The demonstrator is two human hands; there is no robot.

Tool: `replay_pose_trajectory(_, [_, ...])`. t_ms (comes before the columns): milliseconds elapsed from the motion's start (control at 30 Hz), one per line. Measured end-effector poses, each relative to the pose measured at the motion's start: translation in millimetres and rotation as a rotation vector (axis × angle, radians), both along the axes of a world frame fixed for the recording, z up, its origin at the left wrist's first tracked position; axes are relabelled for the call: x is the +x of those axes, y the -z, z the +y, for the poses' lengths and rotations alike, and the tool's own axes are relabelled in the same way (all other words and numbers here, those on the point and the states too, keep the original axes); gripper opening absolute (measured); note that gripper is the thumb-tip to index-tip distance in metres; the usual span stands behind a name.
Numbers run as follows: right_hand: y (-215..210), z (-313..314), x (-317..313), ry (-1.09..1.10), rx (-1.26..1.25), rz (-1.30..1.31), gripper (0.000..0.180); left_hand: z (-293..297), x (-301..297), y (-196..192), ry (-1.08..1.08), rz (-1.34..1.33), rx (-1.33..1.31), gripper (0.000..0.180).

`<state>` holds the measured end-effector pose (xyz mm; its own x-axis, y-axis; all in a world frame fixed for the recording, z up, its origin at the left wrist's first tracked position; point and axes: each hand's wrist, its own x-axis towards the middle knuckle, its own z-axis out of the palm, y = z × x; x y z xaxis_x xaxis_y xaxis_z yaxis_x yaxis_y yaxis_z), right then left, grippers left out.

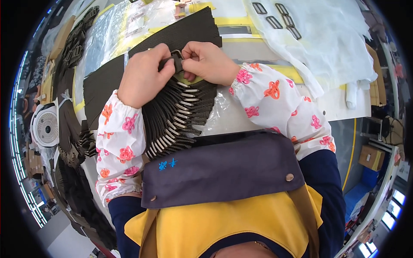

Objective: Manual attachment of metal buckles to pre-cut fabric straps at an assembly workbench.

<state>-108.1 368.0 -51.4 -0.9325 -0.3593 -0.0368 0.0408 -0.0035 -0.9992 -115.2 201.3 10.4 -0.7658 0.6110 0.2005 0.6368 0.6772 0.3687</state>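
Note:
Between my hands, over the table, is a dark metal buckle (pixel 176 52) with a short dark strap (pixel 179 65) at it. My left hand (pixel 147 74) is closed, its thumb and forefinger pinching the strap beside the buckle. From the other side my right hand (pixel 207 62) pinches at the buckle's edge with curled fingers; exactly where the strap passes is partly hidden by the fingertips. Just below lies a fanned row of dark strips (pixel 165 114), several with pale metallic pieces along them. Dark textured sheets (pixel 195 32) are spread underneath.
Several rectangular metal buckles (pixel 274 21) rest on a translucent white sheet (pixel 318 43) at the far right. A heap of dark straps with buckles (pixel 76 49) lies along the left. Beyond it stands a white fan (pixel 45 127). Clear plastic (pixel 103 41) covers the far left of the table.

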Motion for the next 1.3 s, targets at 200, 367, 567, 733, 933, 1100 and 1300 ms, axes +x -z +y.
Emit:
replay_pose_trajectory(200, [5.5,-5.6,0.7,0.191,0.345,0.578,0.015,3.1,-2.3,2.4,-0.075,0.041,-0.028,0.014])
replay_pose_trajectory(367, [5.1,-2.1,3.0,0.185,0.234,0.496,0.013,11.1,1.8,10.1,-0.120,-0.040,0.189,0.014])
replay_pose_trajectory(567, [-13.2,24.5,12.8,0.022,-0.037,0.109,0.011,-2.8,1.1,3.7,0.017,-0.377,0.201,0.025])
replay_pose_trajectory(733, [-27.2,56.5,25.5,0.024,0.331,0.454,0.013,17.1,0.2,6.4,0.258,0.085,0.010,0.016])
replay_pose_trajectory(933, [-29.8,192.6,-13.4,0.543,1.379,0.618,0.020,29.2,4.7,11.6,0.293,0.198,-0.078,0.016])
replay_pose_trajectory(1100, [-22.3,214.3,-18.9,0.408,1.600,0.381,0.020,25.5,2.6,5.1,0.249,-0.086,0.072,0.014])
replay_pose_trajectory(1300, [-22.6,211.1,-29.3,0.374,1.740,0.356,0.018,40.2,-4.7,15.6,0.178,0.244,-0.059,0.029])
